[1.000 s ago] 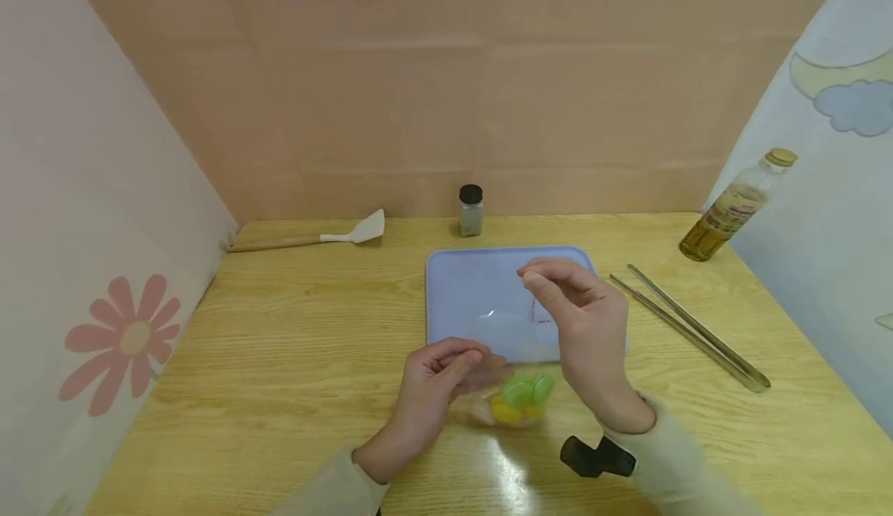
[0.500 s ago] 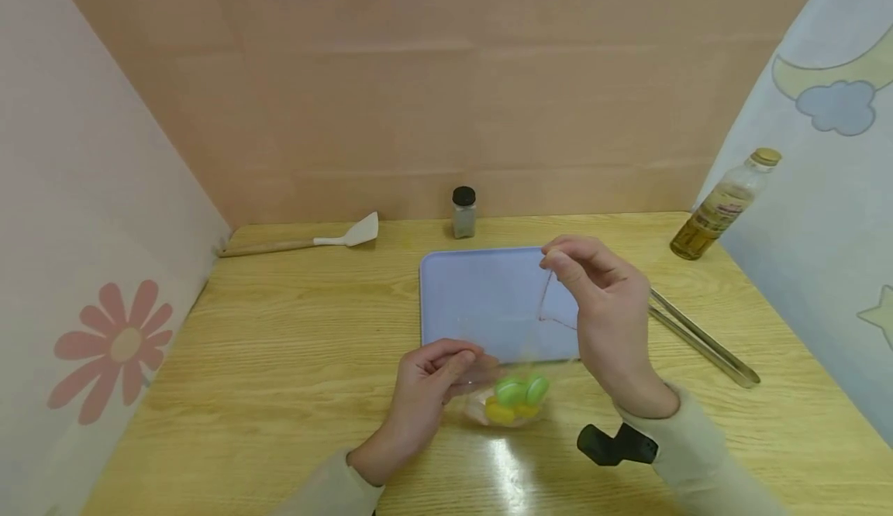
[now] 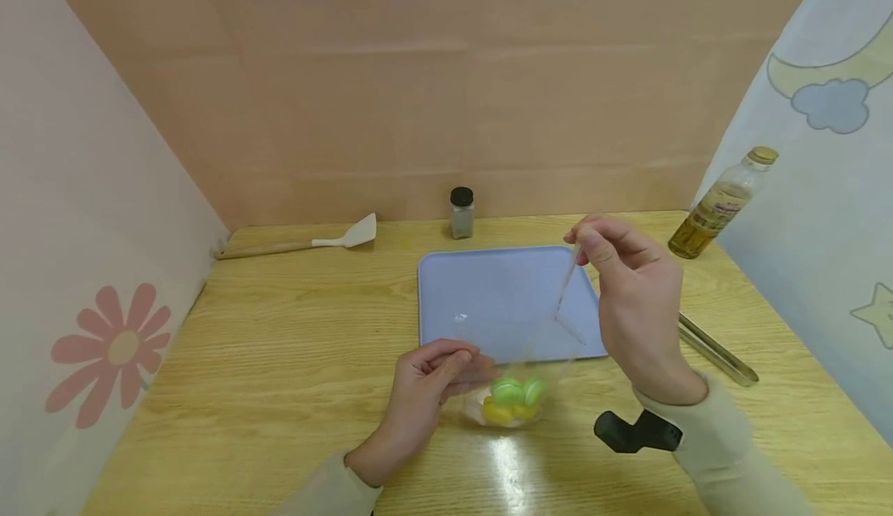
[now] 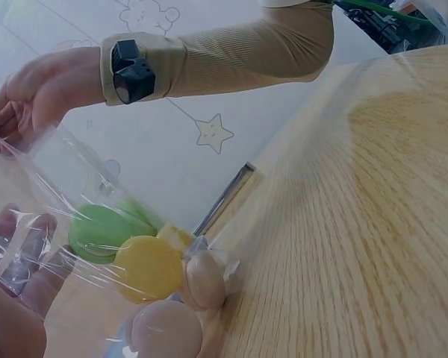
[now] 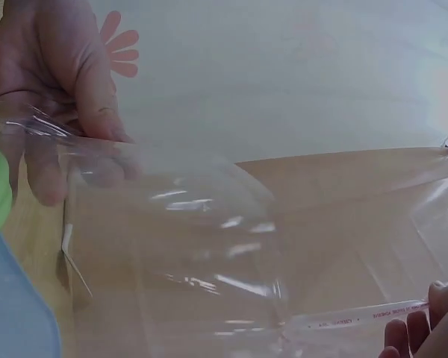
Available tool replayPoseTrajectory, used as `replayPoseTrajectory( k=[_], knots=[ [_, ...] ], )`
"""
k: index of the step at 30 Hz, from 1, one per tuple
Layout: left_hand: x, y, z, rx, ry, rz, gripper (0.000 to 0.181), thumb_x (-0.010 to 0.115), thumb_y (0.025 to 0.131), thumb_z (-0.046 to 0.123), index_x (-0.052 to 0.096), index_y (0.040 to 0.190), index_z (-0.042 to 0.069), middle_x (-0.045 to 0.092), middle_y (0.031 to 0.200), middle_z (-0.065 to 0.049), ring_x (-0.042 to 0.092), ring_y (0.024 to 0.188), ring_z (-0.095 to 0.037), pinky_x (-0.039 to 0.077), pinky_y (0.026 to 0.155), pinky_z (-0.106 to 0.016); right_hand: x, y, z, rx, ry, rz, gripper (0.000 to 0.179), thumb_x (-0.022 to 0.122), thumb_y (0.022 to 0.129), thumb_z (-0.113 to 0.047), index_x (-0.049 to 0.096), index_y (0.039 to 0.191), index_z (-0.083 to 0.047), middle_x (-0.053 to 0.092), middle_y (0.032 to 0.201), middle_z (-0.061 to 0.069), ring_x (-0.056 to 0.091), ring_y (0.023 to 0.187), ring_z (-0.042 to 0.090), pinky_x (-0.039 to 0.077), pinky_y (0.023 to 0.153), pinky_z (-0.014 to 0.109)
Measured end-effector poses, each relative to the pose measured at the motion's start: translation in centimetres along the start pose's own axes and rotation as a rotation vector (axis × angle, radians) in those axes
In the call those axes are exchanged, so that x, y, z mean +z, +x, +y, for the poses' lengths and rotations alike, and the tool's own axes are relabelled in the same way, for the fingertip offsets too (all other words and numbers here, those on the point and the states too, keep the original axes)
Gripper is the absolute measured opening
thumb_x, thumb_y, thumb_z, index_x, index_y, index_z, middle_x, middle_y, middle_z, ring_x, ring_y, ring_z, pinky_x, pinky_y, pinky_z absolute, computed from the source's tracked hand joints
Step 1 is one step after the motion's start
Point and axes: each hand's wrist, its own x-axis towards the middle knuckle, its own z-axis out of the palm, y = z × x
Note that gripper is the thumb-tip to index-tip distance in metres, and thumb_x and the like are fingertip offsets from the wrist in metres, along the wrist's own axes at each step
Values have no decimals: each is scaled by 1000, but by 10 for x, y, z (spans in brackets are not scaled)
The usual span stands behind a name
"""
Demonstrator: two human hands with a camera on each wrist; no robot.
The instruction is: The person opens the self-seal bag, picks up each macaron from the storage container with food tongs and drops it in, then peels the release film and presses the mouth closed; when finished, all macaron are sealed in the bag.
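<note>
My left hand [image 3: 427, 392] pinches the edge of a clear plastic bag [image 5: 187, 239] between thumb and fingers, off the table. Low in the bag lie green macarons [image 3: 507, 392], yellow macarons [image 4: 148, 268] and pale pink ones [image 4: 166, 330]. Up and to the right, my right hand [image 3: 638, 299] pinches the end of a thin clear strip [image 5: 358, 315] with red print. That strip runs from the right fingertips down to the bag's mouth, where it is still attached. How much of it has come off is hard to tell.
Behind the bag lies a light blue tray [image 3: 481, 287]. Metal tongs [image 3: 718, 352] rest right of it, partly behind the right hand. Along the back are a spatula [image 3: 359, 231], a black-capped spice jar [image 3: 462, 215] and, at right, a bottle of amber liquid [image 3: 718, 206].
My right hand has moved up and right, drawing the strip out longer from the bag's mouth. The left hand keeps its pinch on the bag nearly in place. The view has shifted slightly.
</note>
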Motion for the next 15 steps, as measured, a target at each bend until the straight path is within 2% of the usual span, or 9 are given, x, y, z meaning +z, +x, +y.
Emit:
replayPoseTrajectory(
  k=[3,8,15],
  knots=[
    [-1,0,-1,0,2,5,27,57,103,5,60,110,-22,76,99,-11,74,91,-27,59,83,-41,-2,3,-3,-11,27,8,13,66,94,9,65,96,21,66,89,17,55,74,25,51,75,28],
    [-2,-1,-2,-1,-8,5,16,57,104,5,72,107,0,76,99,-11,74,91,-29,58,84,-45,-4,9,-8,-49,51,38,14,65,94,9,64,95,23,66,87,17,58,73,26,50,72,28],
    [-3,-1,-2,16,-35,14,18,55,105,4,70,108,-4,76,97,-12,75,87,-30,57,83,-48,-8,18,-17,-99,148,101,11,63,93,13,63,94,25,67,85,21,58,71,27,50,69,28]
  ],
)
